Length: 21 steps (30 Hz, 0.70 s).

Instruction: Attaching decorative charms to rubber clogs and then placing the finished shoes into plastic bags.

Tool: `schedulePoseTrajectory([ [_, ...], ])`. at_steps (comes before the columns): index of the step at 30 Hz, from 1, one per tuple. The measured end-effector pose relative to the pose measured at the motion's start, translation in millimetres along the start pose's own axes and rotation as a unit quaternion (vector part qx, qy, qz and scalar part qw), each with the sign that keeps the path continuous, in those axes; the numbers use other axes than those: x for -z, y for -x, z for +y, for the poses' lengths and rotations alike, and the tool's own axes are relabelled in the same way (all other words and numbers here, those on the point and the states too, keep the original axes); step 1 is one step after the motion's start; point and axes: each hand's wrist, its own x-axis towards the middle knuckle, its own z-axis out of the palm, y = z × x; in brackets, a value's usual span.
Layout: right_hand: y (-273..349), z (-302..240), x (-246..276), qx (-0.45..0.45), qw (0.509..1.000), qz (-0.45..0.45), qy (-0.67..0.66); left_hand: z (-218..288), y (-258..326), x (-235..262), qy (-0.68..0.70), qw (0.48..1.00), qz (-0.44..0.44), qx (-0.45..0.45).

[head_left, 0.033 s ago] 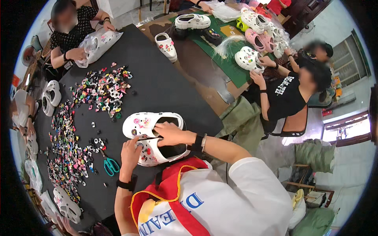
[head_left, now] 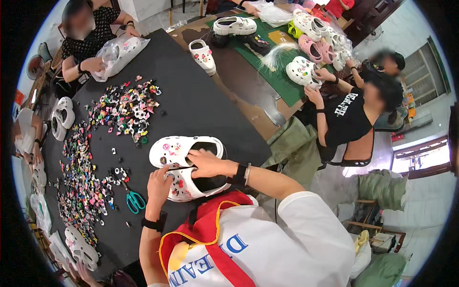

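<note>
A pair of white clogs with colourful charms lies side by side on the black table before me: the far clog (head_left: 165, 149) and the near clog (head_left: 184, 186). My left hand (head_left: 160, 184) is closed on the toe end of the near clog, its fingertips at the seam between the two shoes. Across the foot openings, my right hand (head_left: 210, 163) has its fingers bent into the shoes and grips the near clog's upper edge; some fingertips are hidden. A thin dark strip shows between my hands; I cannot tell what it is.
Heaps of loose charms (head_left: 126, 112) spread over the black table (head_left: 201, 95) to my left, with teal-handled scissors (head_left: 135, 202) beside them. More white clogs (head_left: 81, 248) lie along the left edge. Co-workers handle clogs at the far left and at a green-topped table (head_left: 282, 91) on the right.
</note>
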Motion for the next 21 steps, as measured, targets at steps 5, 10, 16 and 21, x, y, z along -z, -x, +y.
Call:
schedulePoseTrajectory([
  [5,-14.9,28.4,-20.4,-0.107,0.887,-0.03,-0.448,14.4,-7.3,5.0,0.002,0.998,-0.035,0.059],
  [10,-20.1,37.7,-15.4,-0.241,0.563,0.078,-0.787,25.7,-25.1,-2.9,-0.02,0.992,0.108,-0.056],
  [16,-25.9,32.6,-16.4,-0.247,0.531,0.086,-0.806,27.0,-26.7,-3.3,-0.047,0.997,0.044,-0.046],
  [21,-34.0,39.9,-24.5,-0.233,0.495,0.116,-0.829,23.6,-24.7,-9.2,-0.077,0.993,0.053,-0.072],
])
